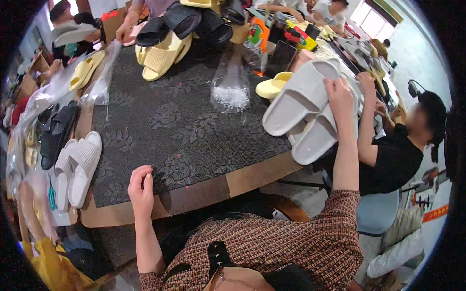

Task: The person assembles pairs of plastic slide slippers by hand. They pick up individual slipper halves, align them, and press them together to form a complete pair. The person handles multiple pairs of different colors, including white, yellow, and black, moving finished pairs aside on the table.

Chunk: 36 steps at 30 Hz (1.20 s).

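Workshop room, pale walls, window (374,19) upper right of the frame. We're at a table covered with a black floral-embossed mat (160,104), brown edging along the near side.

Our right hand (340,94), right of centre: fingers clenched on the edge of the upper of the light grey slides (297,99); fingertips partly hidden. Those slides lie stacked and overlapping at the mat's right end, the lower one's toe poking past the table edge.

Our left hand (141,186), lower left of centre, is over the near edge of the mat: fingers loosely curled, thumb near the index. We can't tell if anything small is pinched there.

Around it: pair of whitish ribbed slides (85,169) at the left, black slide (63,128) just behind them. Clear bag of small white pieces (231,97) upper centre; pale yellow slide (273,86) just beside the grey stack. Black slides (182,20) piled against and over cream slides (162,58), top of frame.

Co-worker in black top and cap (398,150) seated at the right; another's yellow sleeve (56,264) lower left.
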Tool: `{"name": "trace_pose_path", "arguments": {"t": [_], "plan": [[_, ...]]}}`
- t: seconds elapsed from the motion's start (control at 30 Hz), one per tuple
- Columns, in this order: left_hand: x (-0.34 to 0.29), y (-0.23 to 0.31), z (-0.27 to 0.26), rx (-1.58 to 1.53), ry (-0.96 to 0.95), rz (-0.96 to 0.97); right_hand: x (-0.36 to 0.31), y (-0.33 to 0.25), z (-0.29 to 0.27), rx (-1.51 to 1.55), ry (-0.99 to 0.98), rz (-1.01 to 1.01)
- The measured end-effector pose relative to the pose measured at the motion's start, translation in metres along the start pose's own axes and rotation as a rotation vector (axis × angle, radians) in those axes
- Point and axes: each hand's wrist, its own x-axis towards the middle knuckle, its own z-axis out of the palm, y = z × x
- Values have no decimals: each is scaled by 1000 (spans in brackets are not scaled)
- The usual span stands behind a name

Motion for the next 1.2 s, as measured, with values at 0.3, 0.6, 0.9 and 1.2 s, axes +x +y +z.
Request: {"name": "trace_pose_path", "arguments": {"t": [0.3,0.6,0.9,1.2], "plan": [[-1,0,-1,19,3,10,16,-21,-18,-96,-8,-111],[1,6,-1,16,-3,-3,13,23,14,44,5,-96],[-1,1,1,-18,28,29,-9,42,13,233,261,-82],[-1,-1,2,-1,35,18,13,31,-6,296,359,-22]]}}
